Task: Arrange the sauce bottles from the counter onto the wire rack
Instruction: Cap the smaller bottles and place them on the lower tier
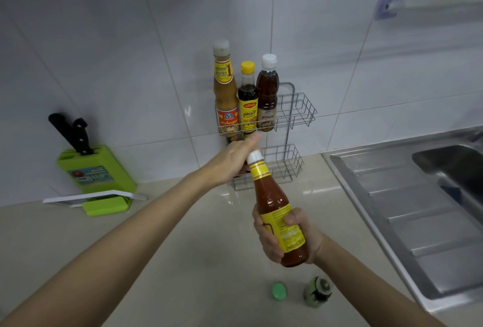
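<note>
Hiding a dark bottle, left hand grips.

Left hand covering a dark item at the wire rack lower basket, its grip unclear, sink cropped at right edge, both forearms cut off below

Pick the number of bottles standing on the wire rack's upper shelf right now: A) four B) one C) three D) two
C: a tan sauce bottle, a dark yellow-capped bottle and a brown white-capped bottle stand side by side on the upper shelf.
</note>
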Demonstrator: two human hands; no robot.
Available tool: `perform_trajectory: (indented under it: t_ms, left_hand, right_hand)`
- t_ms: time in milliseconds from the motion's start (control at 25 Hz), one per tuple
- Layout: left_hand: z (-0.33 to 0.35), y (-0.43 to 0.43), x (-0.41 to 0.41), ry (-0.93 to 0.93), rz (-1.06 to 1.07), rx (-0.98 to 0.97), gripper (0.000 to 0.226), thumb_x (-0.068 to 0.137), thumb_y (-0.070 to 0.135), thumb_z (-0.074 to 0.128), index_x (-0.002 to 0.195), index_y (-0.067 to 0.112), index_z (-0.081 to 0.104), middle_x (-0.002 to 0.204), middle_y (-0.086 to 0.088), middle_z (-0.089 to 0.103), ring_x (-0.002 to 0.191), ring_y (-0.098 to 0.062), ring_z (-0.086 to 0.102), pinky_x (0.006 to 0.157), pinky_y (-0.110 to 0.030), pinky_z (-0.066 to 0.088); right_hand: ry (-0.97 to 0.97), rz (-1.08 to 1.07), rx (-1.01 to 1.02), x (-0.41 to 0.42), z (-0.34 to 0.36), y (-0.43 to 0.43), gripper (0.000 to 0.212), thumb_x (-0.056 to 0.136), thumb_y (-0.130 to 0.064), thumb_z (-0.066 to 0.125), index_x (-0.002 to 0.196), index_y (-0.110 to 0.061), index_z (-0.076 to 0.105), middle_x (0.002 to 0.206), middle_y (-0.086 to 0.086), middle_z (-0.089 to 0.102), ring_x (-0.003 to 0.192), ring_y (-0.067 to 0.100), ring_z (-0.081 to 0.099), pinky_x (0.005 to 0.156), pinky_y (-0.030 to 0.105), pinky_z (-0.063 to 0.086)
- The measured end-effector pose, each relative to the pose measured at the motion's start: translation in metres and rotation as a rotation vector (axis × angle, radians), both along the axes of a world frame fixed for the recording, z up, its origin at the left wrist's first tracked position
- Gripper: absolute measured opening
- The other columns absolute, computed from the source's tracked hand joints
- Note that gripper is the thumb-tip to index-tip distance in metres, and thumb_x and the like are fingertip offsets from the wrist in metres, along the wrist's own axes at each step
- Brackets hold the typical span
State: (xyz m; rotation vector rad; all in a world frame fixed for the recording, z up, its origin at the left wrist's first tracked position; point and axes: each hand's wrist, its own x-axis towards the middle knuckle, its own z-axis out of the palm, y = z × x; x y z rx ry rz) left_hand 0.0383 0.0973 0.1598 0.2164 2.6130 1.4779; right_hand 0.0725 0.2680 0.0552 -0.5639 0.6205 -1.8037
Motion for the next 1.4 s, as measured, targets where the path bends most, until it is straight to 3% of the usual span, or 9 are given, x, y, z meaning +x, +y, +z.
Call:
perform_trajectory:
  t_ms: [160,240,320,520,720,920,1120,1240,1400]
  left_hand:
    - [0.000,-0.006,-0.005,-0.053,-0.021,-0.106,0.077,0.096,0.064,0.013,0.082,0.000,0.055,0.070,-0.010,0.055,0.063,-0.017,0.054,0.063,-0.021,0.051]
    - [-0.003,-0.012,-0.009,0.100,-0.059,-0.316,0.087,0.090,0.070,0.018,0.093,-0.005,0.061,0.086,-0.016,0.067,0.080,-0.025,0.065,0.082,-0.041,0.056]
    - [-0.001,-0.013,-0.010,0.208,-0.108,-0.475,0.082,0.089,0.068,0.017,0.083,0.001,0.063,0.078,-0.015,0.066,0.075,-0.025,0.064,0.077,-0.050,0.053]
    - [0.004,-0.005,0.002,0.322,-0.176,-0.194,0.064,0.098,0.047,0.026,0.070,-0.006,0.052,0.065,-0.024,0.053,0.060,-0.036,0.051,0.058,-0.050,0.043]
    - [-0.005,-0.005,-0.002,0.220,-0.091,-0.450,0.059,0.101,0.049,0.030,0.060,0.011,0.049,0.061,-0.012,0.055,0.060,-0.029,0.057,0.055,-0.037,0.040]
    - [-0.005,0.001,0.000,0.307,-0.074,-0.229,0.055,0.100,0.039,0.036,0.058,0.006,0.047,0.061,-0.022,0.053,0.059,-0.035,0.050,0.053,-0.040,0.035]
    - [-0.004,-0.003,-0.007,0.315,0.016,-0.321,0.052,0.100,0.035,0.038,0.056,0.008,0.048,0.063,-0.020,0.058,0.058,-0.029,0.053,0.053,-0.036,0.038]
    - [-0.008,-0.003,-0.009,0.324,0.053,-0.488,0.053,0.097,0.036,0.036,0.061,0.004,0.057,0.063,-0.011,0.061,0.061,-0.026,0.058,0.057,-0.042,0.048]
    - [0.002,0.002,-0.013,0.330,0.039,-0.544,0.052,0.098,0.035,0.035,0.063,0.003,0.058,0.065,-0.012,0.063,0.064,-0.027,0.059,0.063,-0.048,0.052]
  right_hand:
    - [0.028,-0.082,0.071,-0.003,-0.003,0.004,0.041,0.074,-0.025,0.069,0.102,-0.003,0.048,0.073,0.008,0.064,0.055,0.019,0.063,0.055,0.028,0.053]
    - [0.048,-0.108,0.097,-0.005,-0.004,0.006,0.041,0.074,-0.025,0.070,0.102,-0.004,0.048,0.073,0.008,0.064,0.055,0.019,0.063,0.055,0.028,0.053]
    - [0.045,-0.086,0.064,-0.005,-0.003,0.006,0.042,0.074,-0.024,0.070,0.102,-0.003,0.048,0.073,0.008,0.064,0.055,0.019,0.063,0.055,0.028,0.053]
    - [-0.070,0.128,-0.101,0.000,0.005,0.005,0.044,0.070,-0.026,0.072,0.096,-0.004,0.045,0.068,0.008,0.064,0.050,0.019,0.064,0.048,0.027,0.053]
    - [0.101,-0.047,0.135,-0.007,-0.003,0.015,0.045,0.072,-0.028,0.072,0.102,-0.003,0.048,0.072,0.007,0.063,0.055,0.019,0.064,0.055,0.028,0.054]
    - [-0.085,0.103,-0.058,-0.005,0.002,0.007,0.044,0.073,-0.030,0.071,0.097,-0.003,0.045,0.069,0.007,0.066,0.053,0.020,0.067,0.051,0.027,0.056]
    - [0.205,-0.261,0.397,-0.011,0.015,0.014,0.057,0.070,-0.048,0.076,0.102,-0.008,0.052,0.083,0.010,0.064,0.061,0.024,0.063,0.058,0.033,0.054]
    - [0.517,-0.518,0.675,-0.015,0.027,0.010,0.034,0.078,-0.031,0.076,0.101,-0.015,0.057,0.082,0.013,0.067,0.066,0.029,0.065,0.066,0.039,0.055]
    - [0.309,-0.364,0.431,-0.005,0.029,0.004,0.044,0.074,-0.038,0.075,0.097,-0.009,0.051,0.072,0.010,0.064,0.057,0.025,0.063,0.060,0.033,0.053]
